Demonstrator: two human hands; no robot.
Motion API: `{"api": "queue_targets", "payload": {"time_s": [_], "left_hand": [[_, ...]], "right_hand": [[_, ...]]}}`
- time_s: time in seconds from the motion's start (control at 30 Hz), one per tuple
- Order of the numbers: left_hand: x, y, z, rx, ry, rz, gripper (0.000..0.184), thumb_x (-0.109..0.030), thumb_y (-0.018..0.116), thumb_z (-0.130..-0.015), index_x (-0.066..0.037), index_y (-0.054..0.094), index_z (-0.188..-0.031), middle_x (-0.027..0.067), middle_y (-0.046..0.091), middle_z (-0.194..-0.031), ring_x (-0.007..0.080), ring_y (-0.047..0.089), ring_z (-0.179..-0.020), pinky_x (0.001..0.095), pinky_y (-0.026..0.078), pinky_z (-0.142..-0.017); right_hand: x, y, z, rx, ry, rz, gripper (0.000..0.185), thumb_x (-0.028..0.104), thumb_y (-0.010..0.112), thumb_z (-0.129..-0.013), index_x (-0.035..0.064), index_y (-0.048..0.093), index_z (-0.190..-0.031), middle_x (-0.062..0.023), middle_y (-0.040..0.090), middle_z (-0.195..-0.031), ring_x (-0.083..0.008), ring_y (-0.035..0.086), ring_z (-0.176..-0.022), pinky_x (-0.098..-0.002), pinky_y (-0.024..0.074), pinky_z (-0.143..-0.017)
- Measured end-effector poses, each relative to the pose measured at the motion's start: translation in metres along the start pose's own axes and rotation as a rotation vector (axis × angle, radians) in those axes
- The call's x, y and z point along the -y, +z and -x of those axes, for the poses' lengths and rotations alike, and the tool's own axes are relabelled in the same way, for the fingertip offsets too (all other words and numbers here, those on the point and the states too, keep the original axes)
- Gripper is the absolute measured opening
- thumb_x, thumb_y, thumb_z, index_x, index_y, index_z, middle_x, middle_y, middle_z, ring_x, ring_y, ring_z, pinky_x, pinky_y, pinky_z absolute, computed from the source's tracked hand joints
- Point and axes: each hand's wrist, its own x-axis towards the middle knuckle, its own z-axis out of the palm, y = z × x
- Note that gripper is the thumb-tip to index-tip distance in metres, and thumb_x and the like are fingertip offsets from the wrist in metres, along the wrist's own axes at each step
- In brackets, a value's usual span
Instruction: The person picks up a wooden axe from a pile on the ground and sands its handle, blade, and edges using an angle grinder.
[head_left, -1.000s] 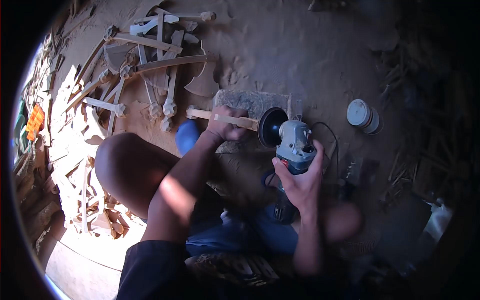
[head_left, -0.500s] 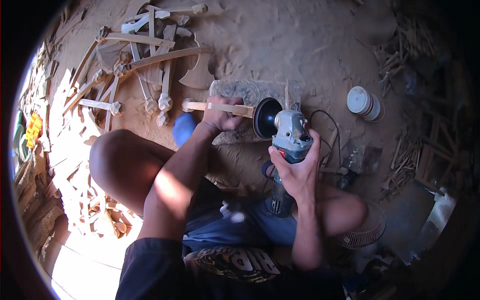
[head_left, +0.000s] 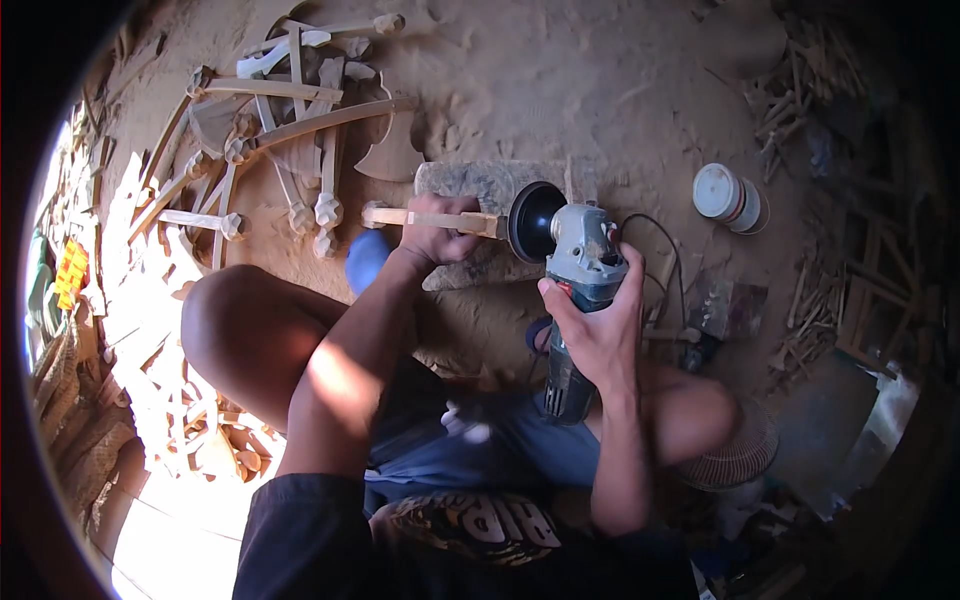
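Observation:
My left hand [head_left: 437, 232] is closed round a pale wooden stick [head_left: 392, 216] with a carved knob at its left end. The stick lies across, above a worn block [head_left: 500, 178] on the ground. My right hand [head_left: 604, 325] grips an angle grinder [head_left: 585, 255] by its body, thumb on the near side. The grinder's round black disc [head_left: 537, 222] faces left, and the stick's right end meets or nearly meets its face; contact is hard to tell. The fingers under the grinder are hidden.
Several carved wooden sticks [head_left: 300, 120] lie heaped at upper left. A white-lidded tub [head_left: 718, 192] stands to the right, near the grinder's black cord [head_left: 672, 245]. Scrap wood [head_left: 805, 310] lies along the right side. A round wire guard [head_left: 735, 455] sits beside my knee.
The grinder and its disc have shifted slightly upward and tilted a little. The stick stays in my left hand, almost in the same place.

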Motion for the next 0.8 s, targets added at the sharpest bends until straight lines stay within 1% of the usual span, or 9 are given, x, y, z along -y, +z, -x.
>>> {"api": "queue_targets", "payload": {"time_s": [0.1, 0.27, 0.37, 0.47, 0.57, 0.6, 0.7, 0.73, 0.8], "left_hand": [[-0.003, 0.002, 0.001, -0.007, -0.013, 0.009, 0.021, -0.035, 0.070, -0.071, -0.015, 0.065, -0.078, 0.0105, 0.068, -0.069, 0.0398, 0.067, -0.065, 0.0496, 0.054, -0.060], [-0.002, 0.001, 0.002, 0.020, -0.026, -0.007, 0.021, -0.035, 0.071, -0.071, -0.016, 0.066, -0.078, 0.0104, 0.069, -0.070, 0.0396, 0.067, -0.065, 0.0496, 0.054, -0.059], [-0.001, 0.001, 0.002, 0.007, -0.009, -0.001, 0.021, -0.035, 0.070, -0.071, -0.016, 0.066, -0.078, 0.0101, 0.068, -0.070, 0.0395, 0.067, -0.065, 0.0494, 0.054, -0.059], [0.000, 0.002, 0.001, 0.010, -0.032, 0.023, 0.021, -0.036, 0.070, -0.071, -0.016, 0.065, -0.078, 0.0100, 0.068, -0.069, 0.0392, 0.067, -0.066, 0.0492, 0.053, -0.058], [-0.001, -0.001, 0.001, 0.045, -0.040, 0.009, 0.021, -0.035, 0.070, -0.072, -0.016, 0.065, -0.078, 0.0101, 0.068, -0.069, 0.0390, 0.067, -0.065, 0.0493, 0.053, -0.058], [0.000, 0.000, 0.000, 0.032, -0.025, 0.014, 0.021, -0.035, 0.070, -0.072, -0.016, 0.065, -0.078, 0.0102, 0.067, -0.069, 0.0390, 0.067, -0.065, 0.0492, 0.053, -0.058], [0.003, 0.003, 0.002, -0.003, -0.010, 0.020, 0.022, -0.036, 0.070, -0.072, -0.016, 0.064, -0.077, 0.0101, 0.067, -0.069, 0.0388, 0.067, -0.063, 0.0492, 0.052, -0.057], [0.002, 0.003, 0.003, -0.006, -0.014, 0.026, 0.023, -0.037, 0.071, -0.072, -0.016, 0.063, -0.076, 0.0101, 0.067, -0.068, 0.0389, 0.066, -0.063, 0.0491, 0.052, -0.057], [0.001, 0.005, 0.001, -0.014, -0.019, 0.029, 0.024, -0.038, 0.071, -0.072, -0.016, 0.063, -0.075, 0.0100, 0.066, -0.068, 0.0389, 0.066, -0.062, 0.0490, 0.052, -0.056]], "right_hand": [[0.005, 0.002, 0.002, 0.068, 0.004, 0.076, 0.079, 0.017, 0.088, -0.082, -0.0054, 0.042, -0.141, -0.0154, 0.068, -0.110, -0.0198, 0.068, -0.097, -0.0370, 0.0543, -0.090], [-0.009, 0.003, -0.006, -0.036, 0.013, 0.084, 0.082, 0.019, 0.090, -0.080, -0.0062, 0.042, -0.142, -0.0169, 0.068, -0.110, -0.0213, 0.068, -0.097, -0.0384, 0.0541, -0.090], [-0.002, 0.002, 0.000, 0.013, -0.012, 0.036, 0.081, 0.019, 0.090, -0.081, -0.0052, 0.042, -0.142, -0.0171, 0.068, -0.111, -0.0225, 0.068, -0.098, -0.0391, 0.0541, -0.091], [-0.011, 0.006, 0.007, -0.014, -0.009, 0.038, 0.081, 0.020, 0.090, -0.081, -0.0049, 0.042, -0.142, -0.0173, 0.067, -0.113, -0.0232, 0.068, -0.099, -0.0397, 0.0541, -0.092], [-0.010, -0.002, 0.006, -0.052, 0.093, 0.053, 0.084, 0.020, 0.091, -0.080, -0.0046, 0.042, -0.143, -0.0168, 0.066, -0.115, -0.0227, 0.067, -0.101, -0.0395, 0.0539, -0.093], [-0.010, -0.005, 0.005, -0.006, 0.186, -0.067, 0.084, 0.020, 0.091, -0.080, -0.0041, 0.042, -0.144, -0.0168, 0.065, -0.117, -0.0222, 0.067, -0.101, -0.0394, 0.0539, -0.093], [-0.002, -0.004, 0.009, 0.022, 0.082, -0.023, 0.084, 0.020, 0.091, -0.080, -0.0029, 0.042, -0.144, -0.0161, 0.066, -0.114, -0.0215, 0.067, -0.100, -0.0393, 0.0541, -0.093], [0.001, 0.001, 0.011, -0.005, 0.024, 0.055, 0.083, 0.019, 0.091, -0.080, -0.0029, 0.042, -0.144, -0.0157, 0.066, -0.111, -0.0213, 0.067, -0.098, -0.0392, 0.0542, -0.093], [-0.009, 0.001, 0.010, 0.024, 0.075, 0.040, 0.084, 0.019, 0.091, -0.079, -0.0031, 0.041, -0.144, -0.0155, 0.068, -0.109, -0.0217, 0.068, -0.098, -0.0390, 0.0544, -0.092]]}}
